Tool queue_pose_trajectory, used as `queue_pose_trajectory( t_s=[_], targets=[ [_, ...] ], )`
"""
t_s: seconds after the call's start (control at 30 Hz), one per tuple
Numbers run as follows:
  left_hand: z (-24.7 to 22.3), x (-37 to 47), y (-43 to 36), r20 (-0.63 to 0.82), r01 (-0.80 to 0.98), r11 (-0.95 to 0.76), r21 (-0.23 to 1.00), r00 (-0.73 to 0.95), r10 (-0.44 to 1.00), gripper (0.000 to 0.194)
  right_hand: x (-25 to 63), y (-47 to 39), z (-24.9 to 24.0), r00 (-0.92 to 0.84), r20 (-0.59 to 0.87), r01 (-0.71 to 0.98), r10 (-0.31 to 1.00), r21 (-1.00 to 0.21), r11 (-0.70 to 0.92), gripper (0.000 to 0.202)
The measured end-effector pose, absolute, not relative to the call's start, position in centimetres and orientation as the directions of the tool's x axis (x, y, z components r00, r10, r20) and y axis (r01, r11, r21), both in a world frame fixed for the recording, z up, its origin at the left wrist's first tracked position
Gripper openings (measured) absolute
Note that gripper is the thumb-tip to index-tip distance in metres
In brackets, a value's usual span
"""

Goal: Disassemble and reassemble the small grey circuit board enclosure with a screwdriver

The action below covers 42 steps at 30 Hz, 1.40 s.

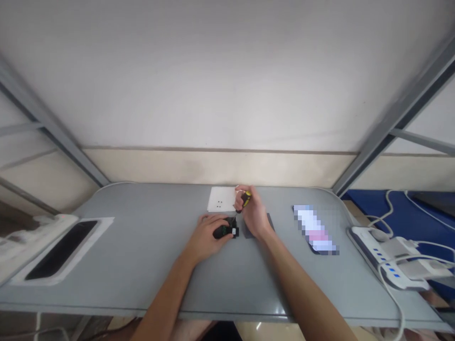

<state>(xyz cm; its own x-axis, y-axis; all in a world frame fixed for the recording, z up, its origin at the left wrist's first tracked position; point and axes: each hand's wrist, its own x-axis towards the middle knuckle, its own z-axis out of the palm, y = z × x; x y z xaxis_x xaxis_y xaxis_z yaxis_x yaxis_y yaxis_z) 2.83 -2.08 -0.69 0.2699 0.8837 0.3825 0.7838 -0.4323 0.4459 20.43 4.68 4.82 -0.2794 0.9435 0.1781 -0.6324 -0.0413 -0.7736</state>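
My left hand (208, 237) is closed around a small black device (222, 231) with a green board showing and a small white part on its right end, pressed down on the grey table. My right hand (253, 213) grips a yellow-and-black screwdriver (245, 199), its thin shaft angled down to the device's upper right part. Whether the tip sits in a screw is too small to tell. Behind the hands lies a white sheet (216, 199) with several tiny dark screw-like bits on it. A dark grey flat piece (270, 225) lies partly hidden under my right wrist.
A lit phone (314, 229) lies to the right. Beyond it, a white power strip (387, 260) with plugs and cables sits at the table's right edge. At left, a black flat panel (62, 250) rests on white sheeting. Metal frame bars (391, 113) slope up on both sides.
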Motion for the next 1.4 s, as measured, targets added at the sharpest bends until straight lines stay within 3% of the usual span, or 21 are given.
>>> queue_pose_trajectory(
  t_s=[0.1,0.3,0.4,0.6,0.8,1.07,1.27,1.4],
  targets=[
    [-0.5,3.0,-2.1,0.370,0.789,-0.422,0.446,0.267,0.890,0.016,20.8,4.5,5.2,-0.304,0.185,-0.640,0.934,-0.766,-0.057,0.033],
    [-0.4,3.2,-2.2,0.364,0.782,-0.410,0.470,0.251,0.897,0.017,20.9,5.0,4.2,-0.244,0.168,-0.564,0.955,-0.825,0.000,0.054],
    [-0.3,3.2,-2.2,0.362,0.783,-0.413,0.465,0.258,0.896,0.017,20.7,5.1,4.1,-0.229,0.194,-0.559,0.954,-0.829,0.034,0.049],
    [-0.3,3.2,-2.2,0.365,0.789,-0.421,0.447,0.268,0.891,0.017,21.2,4.8,5.1,-0.302,0.149,-0.634,0.942,-0.769,-0.082,0.036],
    [-0.3,3.2,-2.2,0.350,0.793,-0.414,0.447,0.271,0.897,0.018,21.0,5.1,4.3,-0.231,0.168,-0.581,0.958,-0.814,0.002,0.053],
    [-0.3,3.2,-2.2,0.367,0.789,-0.426,0.444,0.273,0.889,0.018,21.2,4.8,4.8,-0.315,0.174,-0.634,0.933,-0.770,-0.071,0.036],
    [-0.3,3.2,-2.2,0.364,0.791,-0.426,0.439,0.277,0.889,0.018,21.4,5.1,4.3,-0.245,0.173,-0.591,0.954,-0.806,-0.006,0.053],
    [-0.3,3.2,-2.2,0.371,0.793,-0.427,0.434,0.275,0.887,0.017,21.2,5.1,4.3,-0.283,0.218,-0.638,0.934,-0.770,-0.013,0.045]
  ],
)
